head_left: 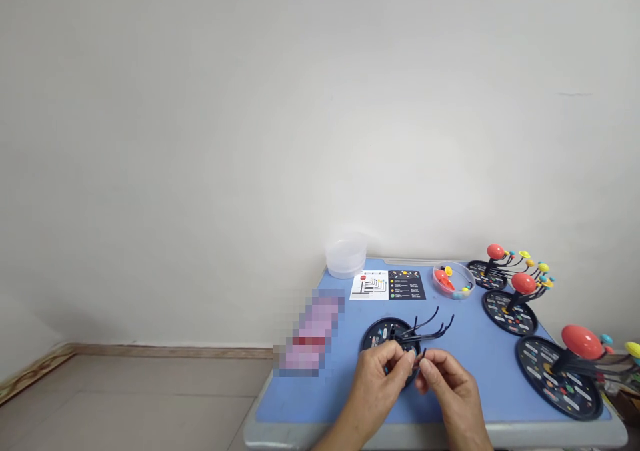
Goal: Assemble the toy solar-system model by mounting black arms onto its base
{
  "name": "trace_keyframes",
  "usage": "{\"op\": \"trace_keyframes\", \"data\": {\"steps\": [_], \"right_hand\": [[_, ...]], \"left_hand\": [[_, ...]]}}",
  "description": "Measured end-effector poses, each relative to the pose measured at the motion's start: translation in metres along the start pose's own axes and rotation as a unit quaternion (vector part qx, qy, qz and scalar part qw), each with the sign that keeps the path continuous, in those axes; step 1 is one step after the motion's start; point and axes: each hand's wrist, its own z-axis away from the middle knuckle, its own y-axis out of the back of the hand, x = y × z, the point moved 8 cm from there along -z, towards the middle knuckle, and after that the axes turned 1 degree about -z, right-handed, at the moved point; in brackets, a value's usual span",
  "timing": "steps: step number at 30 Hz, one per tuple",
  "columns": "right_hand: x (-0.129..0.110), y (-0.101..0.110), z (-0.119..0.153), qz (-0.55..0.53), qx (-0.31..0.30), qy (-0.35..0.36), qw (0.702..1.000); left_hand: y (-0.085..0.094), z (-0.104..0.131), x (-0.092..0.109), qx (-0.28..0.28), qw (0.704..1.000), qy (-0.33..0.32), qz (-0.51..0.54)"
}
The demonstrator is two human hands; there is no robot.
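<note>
A round black base (380, 332) printed with small labels lies on the blue table, with several thin black curved arms (435, 334) reaching out to the right from its post. Over the base's near edge, my left hand (385, 371) has its thumb and index finger pinched together. Close beside it on the right, my right hand (447, 384) pinches a small thin black piece (424, 353), whose tip shows above the fingers. The fingertips of both hands nearly meet, and they hide most of that piece.
Three assembled models with red balls (581, 341) stand along the right side of the blue table (310, 397). Behind are a clear dish (454, 293) of colored parts, a printed sheet (369, 291) and stacked clear containers (346, 257). A blurred pink item (320, 317) lies left.
</note>
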Motion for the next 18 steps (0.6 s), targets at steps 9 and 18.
{"op": "trace_keyframes", "data": {"steps": [9, 18], "right_hand": [[0.000, 0.000, 0.000, -0.036, -0.011, -0.015, 0.999], [0.008, -0.002, 0.001, -0.057, -0.047, -0.044, 0.996]], "left_hand": [[-0.004, 0.006, 0.006, -0.037, 0.999, -0.026, 0.018], [-0.001, -0.002, 0.019, -0.042, 0.996, -0.031, 0.074]]}}
